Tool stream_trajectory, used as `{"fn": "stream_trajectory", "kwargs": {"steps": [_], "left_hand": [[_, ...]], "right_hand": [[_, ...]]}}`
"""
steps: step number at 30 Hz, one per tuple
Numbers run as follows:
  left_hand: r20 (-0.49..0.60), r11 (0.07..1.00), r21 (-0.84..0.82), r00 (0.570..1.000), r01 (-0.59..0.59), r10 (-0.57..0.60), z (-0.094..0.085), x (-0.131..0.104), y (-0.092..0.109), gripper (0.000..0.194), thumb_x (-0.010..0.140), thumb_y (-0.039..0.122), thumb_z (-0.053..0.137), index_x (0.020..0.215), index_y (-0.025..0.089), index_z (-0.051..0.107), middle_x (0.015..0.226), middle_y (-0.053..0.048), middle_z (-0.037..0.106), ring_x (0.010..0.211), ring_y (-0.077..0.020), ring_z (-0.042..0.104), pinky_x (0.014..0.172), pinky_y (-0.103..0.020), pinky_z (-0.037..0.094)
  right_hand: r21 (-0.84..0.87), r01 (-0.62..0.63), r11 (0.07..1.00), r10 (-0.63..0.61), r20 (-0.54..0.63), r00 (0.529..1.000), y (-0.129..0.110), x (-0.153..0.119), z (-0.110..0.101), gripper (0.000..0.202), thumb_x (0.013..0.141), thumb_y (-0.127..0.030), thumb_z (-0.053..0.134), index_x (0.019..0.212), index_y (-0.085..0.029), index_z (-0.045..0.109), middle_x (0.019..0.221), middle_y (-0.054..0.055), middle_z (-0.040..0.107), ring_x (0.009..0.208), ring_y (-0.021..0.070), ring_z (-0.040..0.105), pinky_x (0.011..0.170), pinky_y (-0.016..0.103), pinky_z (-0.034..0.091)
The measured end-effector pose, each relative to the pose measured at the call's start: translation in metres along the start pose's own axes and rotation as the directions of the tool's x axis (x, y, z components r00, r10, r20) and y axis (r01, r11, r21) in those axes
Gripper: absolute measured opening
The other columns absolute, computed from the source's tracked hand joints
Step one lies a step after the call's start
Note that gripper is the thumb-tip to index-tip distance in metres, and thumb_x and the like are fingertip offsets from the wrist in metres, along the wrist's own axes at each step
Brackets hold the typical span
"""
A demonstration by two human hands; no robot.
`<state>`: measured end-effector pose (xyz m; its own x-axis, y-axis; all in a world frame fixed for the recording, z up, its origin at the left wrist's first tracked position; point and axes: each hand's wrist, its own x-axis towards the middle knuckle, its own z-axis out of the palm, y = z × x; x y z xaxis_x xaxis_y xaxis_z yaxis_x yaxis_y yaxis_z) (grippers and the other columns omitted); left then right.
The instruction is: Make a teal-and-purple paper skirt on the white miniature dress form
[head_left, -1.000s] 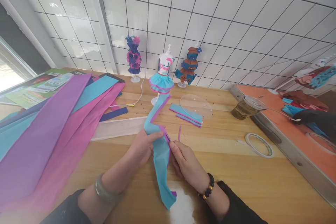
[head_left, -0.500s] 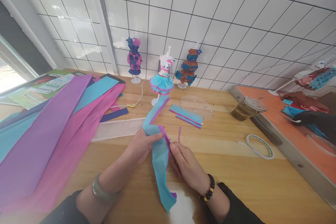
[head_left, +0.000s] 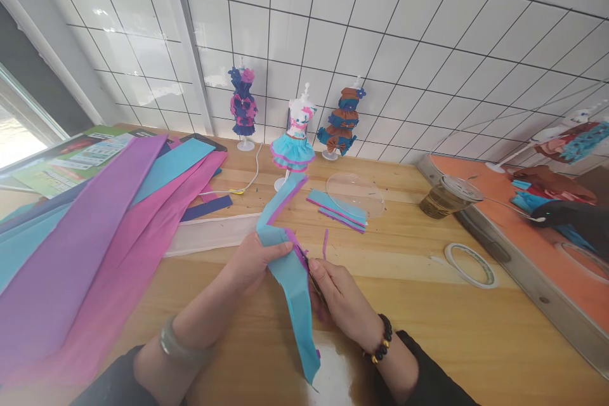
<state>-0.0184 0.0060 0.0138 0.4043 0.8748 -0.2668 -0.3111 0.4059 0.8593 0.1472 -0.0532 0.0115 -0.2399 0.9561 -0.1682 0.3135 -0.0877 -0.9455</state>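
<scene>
A long blue strip with a purple edge (head_left: 295,295) hangs in folds down the middle of the wooden table. My left hand (head_left: 254,260) is closed on it, the thumb on top near the purple border. In my right hand (head_left: 335,292) is a dark, thin tool that looks like scissors (head_left: 314,280), its tip at the purple edge just right of my left thumb. The strip's upper end reaches a small mannequin in a blue ruffled skirt (head_left: 292,151). Folded blue strips with purple edges (head_left: 339,208) lie to the right, above a thin purple scrap (head_left: 325,243).
Purple, blue and pink sheets (head_left: 95,228) cover the left side. Two more dressed mannequins (head_left: 244,104) stand by the tiled wall. A clear round plate (head_left: 356,194), a lidded cup (head_left: 445,198) and a tape roll (head_left: 471,266) lie rightward, beside an orange tray (head_left: 528,235).
The lower part of the blue strip has swung slightly right and straightened. More of the dark tool shows at my right hand. Both hands have shifted only slightly.
</scene>
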Motion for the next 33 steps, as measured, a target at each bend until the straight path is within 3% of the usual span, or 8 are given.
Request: {"fn": "stream_trajectory", "kwargs": {"steps": [5,9,15,19,24,29,33], "left_hand": [[-0.013,0.997,0.061,0.999,-0.037,0.037,-0.001,0.001,0.0,0.018,0.063,0.028,0.076,0.072,0.014,0.07,0.071,-0.003,0.071,0.068,-0.018,0.062,0.067,-0.029,0.048],[-0.001,0.998,0.054,1.0,-0.029,0.029,0.0,0.001,0.001,0.022,0.063,0.029,0.076,0.078,0.013,0.07,0.078,-0.006,0.072,0.074,-0.0214,0.064,0.071,-0.032,0.049],[-0.148,0.999,0.02,0.988,-0.028,0.03,0.002,-0.002,0.004,0.026,0.06,0.026,0.078,0.082,0.015,0.07,0.069,-0.003,0.071,0.066,-0.0185,0.063,0.067,-0.031,0.048],[-0.121,1.0,-0.006,0.993,-0.014,0.013,0.0,-0.003,0.008,0.024,0.061,0.027,0.077,0.079,0.013,0.07,0.068,-0.004,0.07,0.065,-0.0201,0.064,0.068,-0.033,0.047],[-0.221,0.991,-0.136,0.975,-0.016,-0.015,-0.006,-0.002,0.014,0.034,0.06,0.021,0.077,0.093,0.015,0.068,0.073,-0.002,0.07,0.065,-0.0164,0.062,0.065,-0.027,0.047],[-0.161,0.974,-0.225,0.986,0.001,-0.038,-0.009,-0.003,0.014,0.036,0.064,0.018,0.074,0.099,0.014,0.066,0.084,-0.006,0.071,0.076,-0.0192,0.064,0.073,-0.03,0.048],[-0.005,0.972,-0.215,0.995,0.092,-0.096,-0.005,-0.006,0.009,0.026,0.067,0.02,0.073,0.092,0.014,0.067,0.068,-0.004,0.069,0.064,-0.0177,0.062,0.063,-0.028,0.048]], "right_hand": [[-0.006,0.003,1.0,-0.003,-0.024,1.0,-0.001,0.0,0.001,0.052,0.093,-0.052,0.024,0.055,-0.021,0.04,0.04,-0.004,0.041,0.037,0.0102,0.041,0.043,0.023,0.033],[-0.127,0.03,0.991,-0.038,-0.064,0.997,0.001,0.001,0.0,0.048,0.093,-0.05,0.027,0.057,-0.021,0.039,0.043,-0.003,0.045,0.042,0.0117,0.044,0.046,0.024,0.033],[-0.185,0.037,0.982,-0.053,-0.081,0.995,0.004,0.002,-0.003,0.049,0.094,-0.049,0.026,0.056,-0.021,0.041,0.044,-0.002,0.048,0.042,0.012,0.047,0.05,0.024,0.036],[-0.093,0.022,0.995,-0.023,-0.007,1.0,0.004,0.001,-0.005,0.051,0.092,-0.052,0.028,0.057,-0.019,0.046,0.043,-0.003,0.046,0.041,0.0107,0.048,0.047,0.022,0.037],[0.127,-0.099,0.987,0.085,0.105,0.991,-0.001,0.0,-0.013,0.051,0.088,-0.059,0.032,0.089,-0.015,0.058,0.043,-0.005,0.049,0.033,0.0095,0.042,0.035,0.02,0.03],[0.32,-0.028,0.947,0.036,-0.02,0.999,-0.003,0.001,-0.021,0.054,0.09,-0.057,0.028,0.096,-0.013,0.058,0.05,-0.001,0.054,0.039,0.0096,0.047,0.041,0.021,0.035],[0.466,0.037,0.884,0.013,-0.103,0.995,0.001,0.004,-0.019,0.052,0.089,-0.059,0.029,0.096,-0.015,0.057,0.055,-0.006,0.039,0.043,0.0075,0.037,0.045,0.022,0.035]]}}
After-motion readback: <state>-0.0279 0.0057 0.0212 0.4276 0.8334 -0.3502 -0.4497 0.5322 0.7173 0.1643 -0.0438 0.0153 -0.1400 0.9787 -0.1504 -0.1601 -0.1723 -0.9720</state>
